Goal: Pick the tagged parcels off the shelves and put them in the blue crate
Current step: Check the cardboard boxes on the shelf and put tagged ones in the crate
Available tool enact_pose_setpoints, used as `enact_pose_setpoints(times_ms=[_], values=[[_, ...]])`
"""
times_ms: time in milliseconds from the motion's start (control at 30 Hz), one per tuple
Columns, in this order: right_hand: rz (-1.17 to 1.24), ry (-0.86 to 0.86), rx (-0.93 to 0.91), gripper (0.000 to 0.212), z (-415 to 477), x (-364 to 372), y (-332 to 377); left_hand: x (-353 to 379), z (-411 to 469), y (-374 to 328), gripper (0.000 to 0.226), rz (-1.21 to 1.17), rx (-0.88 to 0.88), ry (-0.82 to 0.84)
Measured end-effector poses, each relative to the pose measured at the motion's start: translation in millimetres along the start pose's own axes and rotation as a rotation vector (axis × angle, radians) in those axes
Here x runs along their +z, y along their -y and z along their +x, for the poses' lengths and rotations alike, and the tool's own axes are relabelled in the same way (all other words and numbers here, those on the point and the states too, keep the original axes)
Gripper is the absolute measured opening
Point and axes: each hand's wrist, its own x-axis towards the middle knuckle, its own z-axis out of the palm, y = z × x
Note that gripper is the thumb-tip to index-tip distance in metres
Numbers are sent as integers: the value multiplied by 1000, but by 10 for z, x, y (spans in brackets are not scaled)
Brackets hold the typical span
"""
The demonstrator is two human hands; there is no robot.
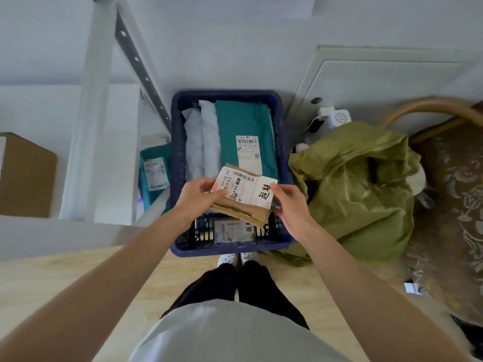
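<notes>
Brown parcel [243, 207], white label up, held over blue crate [180, 158]. Left hand [198, 194] grips its left edge, right hand [287, 202] pinches its right edge. Teal parcel [245, 126] and white bags [203, 137] lie inside crate.

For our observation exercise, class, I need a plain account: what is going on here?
A person stands over the blue crate, holding a brown parcel with a white label above it. The left hand grips its left edge; the right hand pinches its right edge. In the crate already lie a teal parcel, white parcels and a small labelled parcel. A second teal parcel lies left of the crate, outside it.
</notes>
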Motion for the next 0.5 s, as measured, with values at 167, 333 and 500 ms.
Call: enact_pose_setpoints(times_ms=[167,333,500], values=[[-24,111,61,21,88,126,-56,-32,93,176,29,-12,-109,-26],[-90,203,163,37,190,111,-229,59,201,417,35,-34,-208,21],[-159,218,276,37,388,17,-468,251,330,688,51,-2,-274,92]])
